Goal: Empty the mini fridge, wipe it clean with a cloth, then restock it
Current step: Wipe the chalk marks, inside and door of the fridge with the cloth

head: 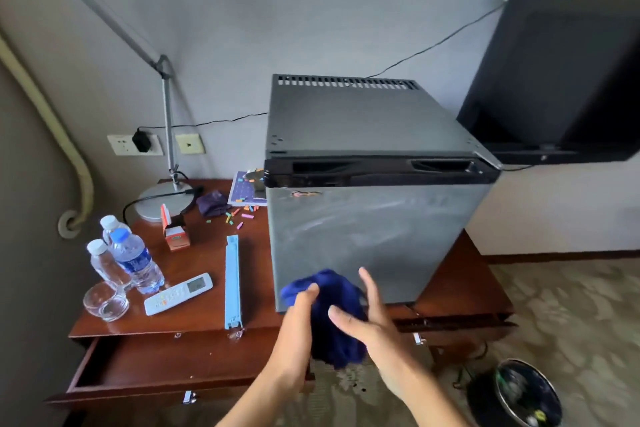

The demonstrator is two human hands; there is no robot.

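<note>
Blue cloth (329, 315): bunched, gripped in left hand (298, 319); right hand (367, 315) splayed alongside. Mini fridge (374, 239): door closed, directly ahead, touching cloth.

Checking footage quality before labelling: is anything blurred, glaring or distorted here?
Head view: both hands, left and right, and the blue cloth are motion-smeared; blocky pixel artefacts sit under the cloth; wide-angle bending curves the lamp arm; the fridge door shows pale streaks.

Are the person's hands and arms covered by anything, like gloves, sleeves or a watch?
No. Both the left hand and the right hand are bare, with no gloves, rings or watch visible. The forearms are bare too; no sleeve shows down to the picture's lower edge.
</note>
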